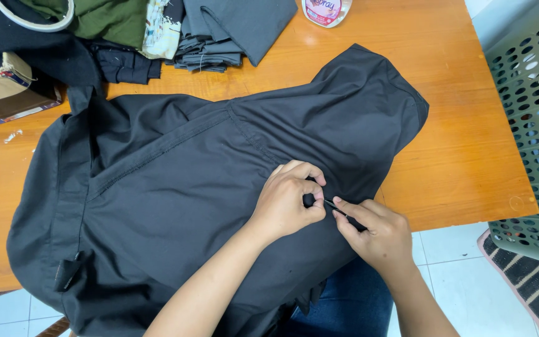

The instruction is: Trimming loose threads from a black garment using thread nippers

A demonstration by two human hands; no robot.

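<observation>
An orange wooden worktop [456,156] stands over white floor tiles [463,287]. The left hand [291,203] pinches the dark shirt [188,187]; the right hand [375,234] grips a thin tool [335,208], mostly hidden.

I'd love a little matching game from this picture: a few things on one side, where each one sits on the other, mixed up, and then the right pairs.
Things:
1. dark garment
2. basket
3. bottle
4. folded grey cloth

Places:
A. at the table's far edge, top middle of the view
B. beside the table, on the right
C. spread over the table under both hands
D. stacked on the table, just left of the bottle

Pairs: 1-C, 2-B, 3-A, 4-D

The left hand pinches the garment; the right hand holds a thin tool to it.
</observation>
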